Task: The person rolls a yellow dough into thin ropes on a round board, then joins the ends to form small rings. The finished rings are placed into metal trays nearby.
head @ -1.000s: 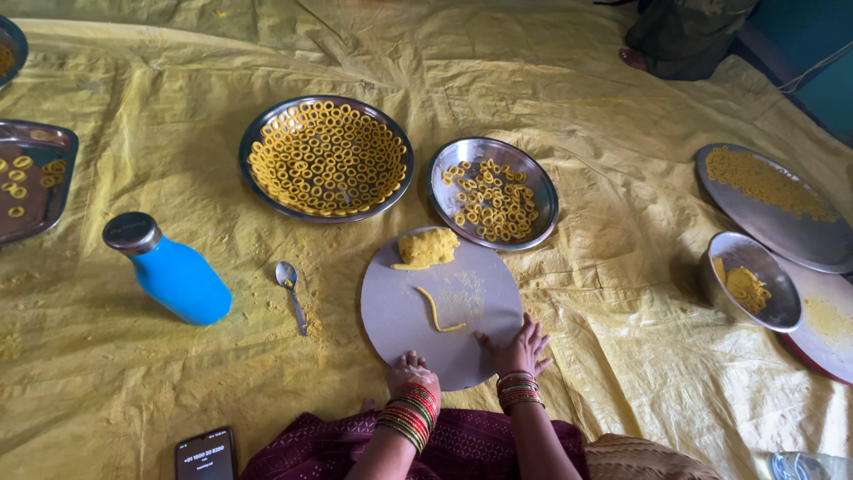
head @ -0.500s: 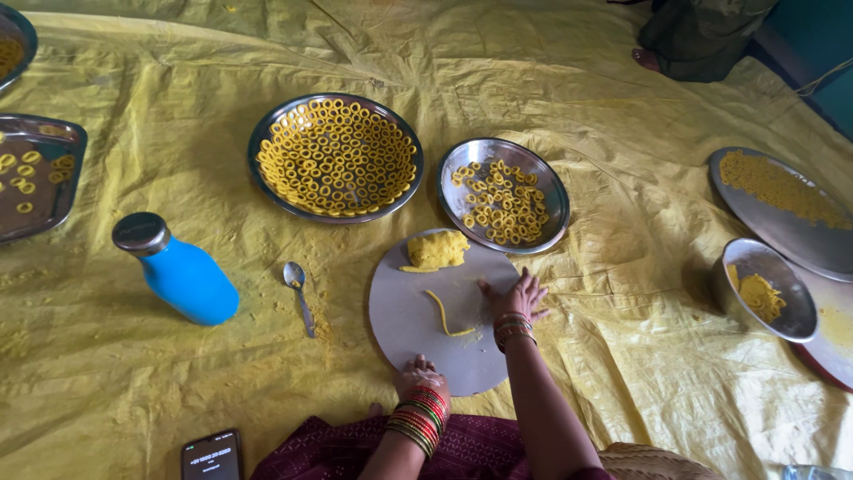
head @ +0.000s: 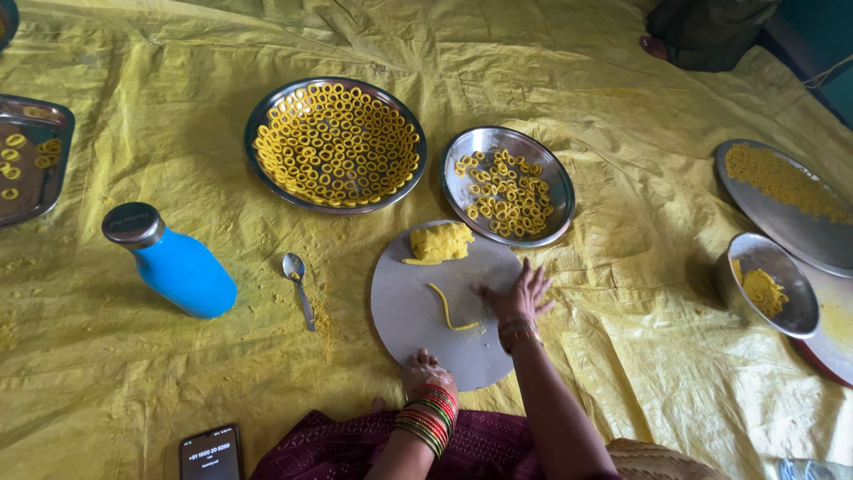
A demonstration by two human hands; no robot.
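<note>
A round grey board (head: 409, 302) lies on the yellow sheet in front of me. On its far edge sits a lump of yellow dough (head: 440, 241), and a thin rolled dough strip (head: 447, 310) curves across the middle. My right hand (head: 515, 298) lies flat with fingers spread on the board's right side, just right of the strip. My left hand (head: 424, 367), bangles on the wrist, rests with curled fingers on the board's near edge; whether it grips anything is hidden.
A big steel plate (head: 336, 144) full of dough rings and a smaller plate (head: 507, 184) with fewer stand behind the board. A blue bottle (head: 171, 261) and spoon (head: 298, 283) lie left, a phone (head: 211, 456) near me. Trays (head: 27, 160) left, plates (head: 782, 200) and bowl (head: 769, 284) right.
My right hand slid from the board's near right edge up and onto its right side, beside the dough strip. The left hand stayed at the near edge.
</note>
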